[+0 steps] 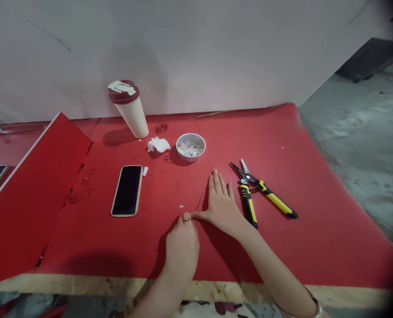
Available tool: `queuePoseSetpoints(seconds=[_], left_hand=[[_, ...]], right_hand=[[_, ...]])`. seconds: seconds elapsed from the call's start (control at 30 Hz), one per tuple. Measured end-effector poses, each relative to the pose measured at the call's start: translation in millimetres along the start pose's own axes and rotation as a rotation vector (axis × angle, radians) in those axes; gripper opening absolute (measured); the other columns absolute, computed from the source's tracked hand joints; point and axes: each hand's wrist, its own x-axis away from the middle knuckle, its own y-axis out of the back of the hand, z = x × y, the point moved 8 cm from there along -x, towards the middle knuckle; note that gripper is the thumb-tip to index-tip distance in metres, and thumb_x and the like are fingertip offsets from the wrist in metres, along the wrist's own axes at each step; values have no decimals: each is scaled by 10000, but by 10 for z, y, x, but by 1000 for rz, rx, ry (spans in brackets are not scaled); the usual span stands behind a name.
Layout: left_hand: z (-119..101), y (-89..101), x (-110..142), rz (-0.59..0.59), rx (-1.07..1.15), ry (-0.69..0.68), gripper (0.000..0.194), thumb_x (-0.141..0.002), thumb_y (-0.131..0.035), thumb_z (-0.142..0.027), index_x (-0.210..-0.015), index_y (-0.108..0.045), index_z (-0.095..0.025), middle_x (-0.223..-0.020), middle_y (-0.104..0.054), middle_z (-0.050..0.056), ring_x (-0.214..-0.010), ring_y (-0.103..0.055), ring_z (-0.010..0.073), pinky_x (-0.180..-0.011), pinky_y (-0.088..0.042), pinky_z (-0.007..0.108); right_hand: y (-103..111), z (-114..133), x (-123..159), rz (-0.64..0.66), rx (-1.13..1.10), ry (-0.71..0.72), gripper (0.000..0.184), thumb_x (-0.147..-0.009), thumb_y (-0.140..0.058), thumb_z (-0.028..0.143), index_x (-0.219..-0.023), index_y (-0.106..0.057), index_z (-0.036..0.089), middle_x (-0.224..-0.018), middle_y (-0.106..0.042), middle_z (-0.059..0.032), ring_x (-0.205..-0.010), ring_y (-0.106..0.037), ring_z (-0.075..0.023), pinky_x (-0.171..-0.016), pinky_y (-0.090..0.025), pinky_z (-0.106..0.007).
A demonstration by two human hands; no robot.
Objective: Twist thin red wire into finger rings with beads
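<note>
red thread (201,198) in left grip (183,243)

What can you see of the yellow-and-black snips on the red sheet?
The snips have two metal blades, one dark and one bright, standing open and pointing away up-left, a dark pivot, and two spread yellow-and-black grips. They lie flat on the red sheet, which alone appears to touch them, just right of the right hand.
</note>
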Motion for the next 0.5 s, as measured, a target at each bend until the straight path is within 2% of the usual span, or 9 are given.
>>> queuePoseSetpoints(seconds=[0.07, 0.13, 0.23, 0.3, 0.37, 0.4, 0.5], left_hand=[[12, 14, 3, -32, 2, 5, 236, -858, -434, -79, -944, -650, -121, -757, -694, 71, -584, -669, 156, -499, -501, 210], [17, 32, 8, -73, -5, -2, 231, -865, -426, -82, -903, -649, -129, -729, -693, 61, -576, -666, 152, -498, -492, 204], [21, 47, 18, -132, -13, -24, 213, -857, -436, -74, -821, -636, -137, -658, -676, 43, -542, -653, 145, -482, -475, 194], [37, 49, 23, -160, -1, -30, 202, -855, -447, -81, -771, -617, -150, -612, -657, 25, -501, -632, 139, -451, -455, 191], [55, 59, 29, -191, 20, -39, 193, -859, -452, -93, -756, -600, -163, -590, -643, 9, -472, -613, 133, -429, -437, 193], [61, 71, 34, -210, 27, -51, 190, -862, -450, -98, -757, -593, -168, -584, -636, 3, -465, -606, 132, -424, -432, 195], [33, 129, 66, -273, 33, -139, 205, -872, -423, -95, -755, -574, -172, -579, -620, -7, -463, -596, 132, -422, -427, 208]], right_hand=[[11, 2, -9, -20, -8, 5, 1236, -587, -464, 802, -1425, -128, -42, -1515, -58, -261, -1407, -13, -354, -1092, -70, -572], [29, -2, -7, -16, -22, 21, 1140, -666, -382, 791, -1422, -164, -34, -1512, -101, -258, -1408, -50, -345, -1093, -105, -560], [126, -102, 41, -25, -9, 0, 969, -792, -223, 730, -1378, -306, -38, -1477, -253, -255, -1390, -182, -326, -1098, -177, -491], [326, -281, 127, -175, 95, -109, 979, -803, -197, 725, -1330, -359, -84, -1420, -327, -309, -1360, -226, -383, -1085, -156, -533], [535, -477, 264, -345, 233, -239, 1050, -776, -249, 748, -1354, -263, -129, -1407, -288, -366, -1353, -169, -447, -1049, -130, -605], [595, -580, 331, -384, 286, -308, 1085, -755, -282, 764, -1364, -225, -132, -1406, -263, -385, -1346, -158, -470, -1025, -136, -635], [573, -825, 428, -311, 340, -393, 1116, -713, -353, 782, -1372, -219, -108, -1382, -303, -387, -1290, -262, -502, -961, -238, -649]])
